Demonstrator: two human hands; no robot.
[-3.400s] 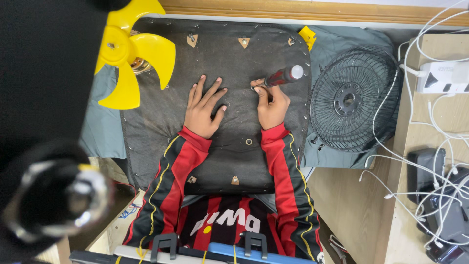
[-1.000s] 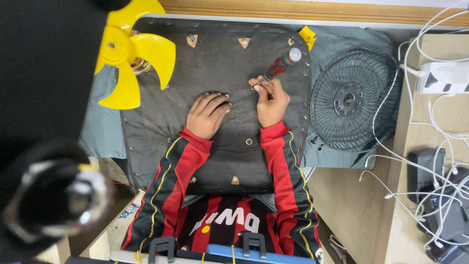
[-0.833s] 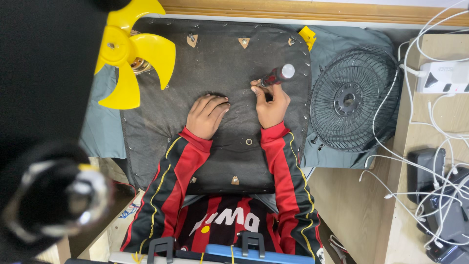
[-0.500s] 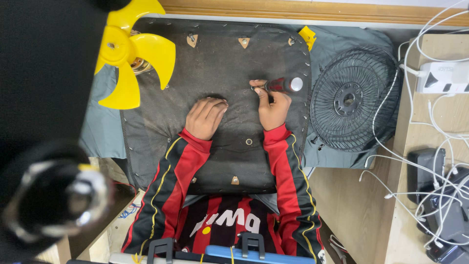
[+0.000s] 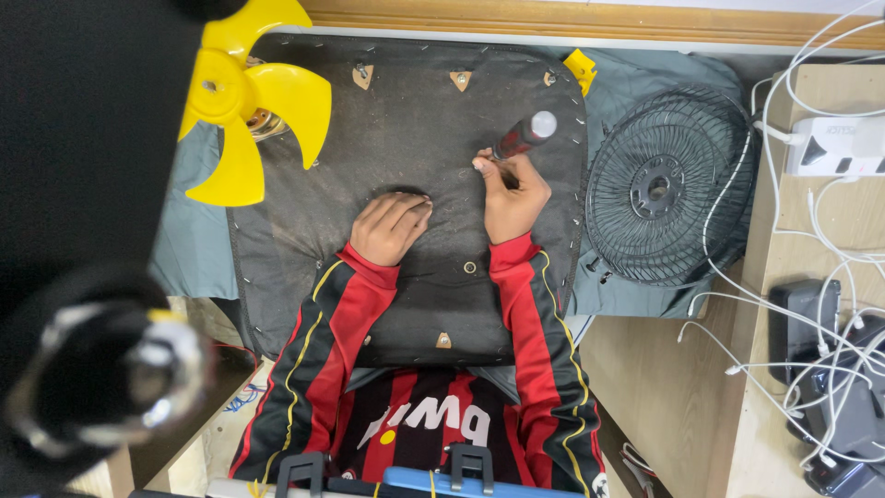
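A black fabric-covered seat pad (image 5: 406, 120) lies upside down before me, studded with staples along its edges. My right hand (image 5: 513, 191) grips a screwdriver (image 5: 522, 135) with a red and black handle, its tip pressed into the pad's middle. My left hand (image 5: 391, 226) rests on the pad with its fingers curled, just left of the tool tip. Both arms wear red and black striped sleeves.
A yellow fan blade (image 5: 249, 97) sits at the pad's upper left. A black wire fan grille (image 5: 666, 189) lies on grey cloth (image 5: 645, 74) to the right. White cables (image 5: 811, 277) and a power strip (image 5: 843, 143) crowd the wooden bench at far right.
My left hand went from flat with spread fingers to curled. The screwdriver in my right hand has swung about, its handle now pointing up and to the right.
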